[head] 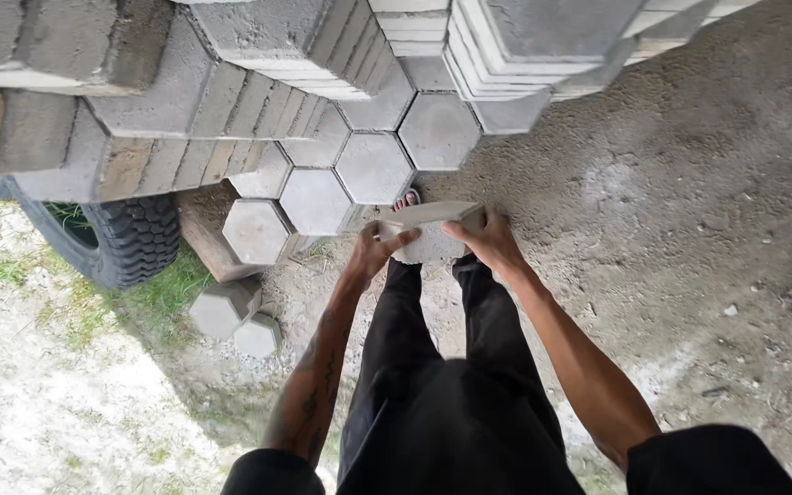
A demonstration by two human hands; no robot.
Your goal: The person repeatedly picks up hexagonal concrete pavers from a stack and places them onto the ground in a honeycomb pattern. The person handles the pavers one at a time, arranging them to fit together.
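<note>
Paver yard (outdoors), stacked hexagonal pavers (373, 167), tyre (130, 240)

One head-worn camera looks steeply down, close above the ground (689, 229).

No packages, labels, signs or screens in view.
</note>
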